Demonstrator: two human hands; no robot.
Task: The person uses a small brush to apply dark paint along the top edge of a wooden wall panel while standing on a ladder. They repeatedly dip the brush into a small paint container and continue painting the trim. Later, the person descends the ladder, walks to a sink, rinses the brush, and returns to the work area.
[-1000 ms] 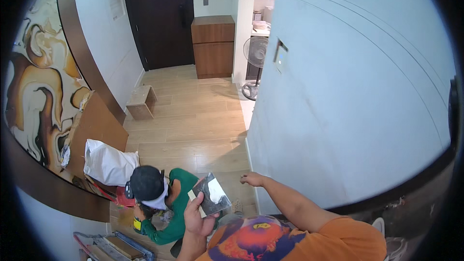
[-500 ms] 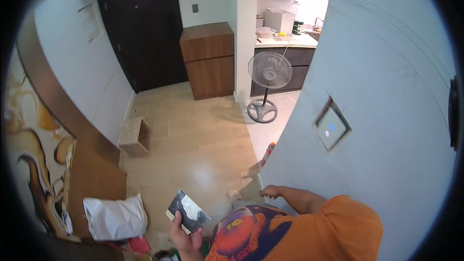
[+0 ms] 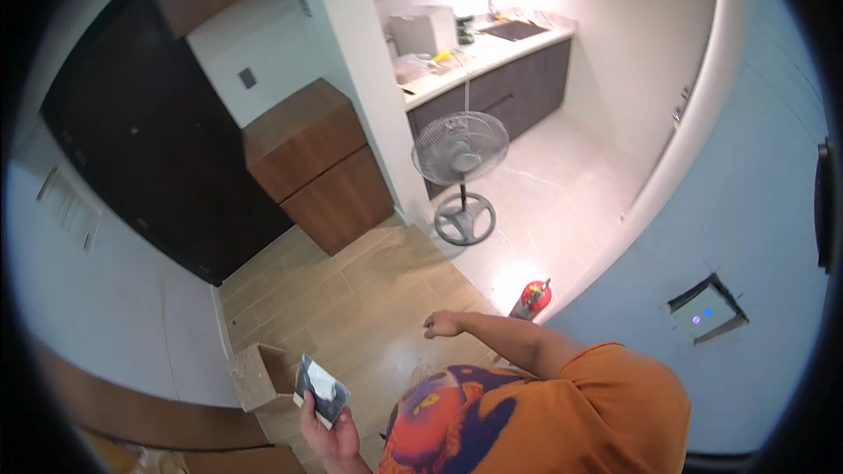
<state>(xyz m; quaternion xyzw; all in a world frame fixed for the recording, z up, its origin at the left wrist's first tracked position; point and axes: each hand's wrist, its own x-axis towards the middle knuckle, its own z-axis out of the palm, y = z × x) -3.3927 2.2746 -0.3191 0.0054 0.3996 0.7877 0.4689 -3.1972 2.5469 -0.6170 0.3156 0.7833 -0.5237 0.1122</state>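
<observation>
Okay, head view: left hand (image 3: 332, 439) at the near left, fingers closed on the plate (image 3: 332, 405), thumb on its left edge. Plate is up above the floor (image 3: 378, 294), tilted, near the stool (image 3: 253, 379) in the picture but held higher. Right hand (image 3: 446, 323) to the right, arm out, fingers loosely curled; can't tell if anything's in them. For a good carry, I'd hold the plate flatter so the white patch (image 3: 320, 378) doesn't slide, if it's wet, grip by the edge only, and leave elbow room by the wall (image 3: 632, 298).

Materials: plate thin, flat, straight-edged, dark, with a pale strip along one side; patch irregular, smooth-looking. Stool boxy, scuffed, open-sided. Floor wood-look planks. Cabinet (image 3: 338, 206) brown woodgrain, squared. Fan (image 3: 461, 154) round wire cage, ring base. Extinguisher (image 3: 533, 297) red, rounded, right of the right hand. Far desk (image 3: 479, 58) pale, smooth top over dark fronts.
</observation>
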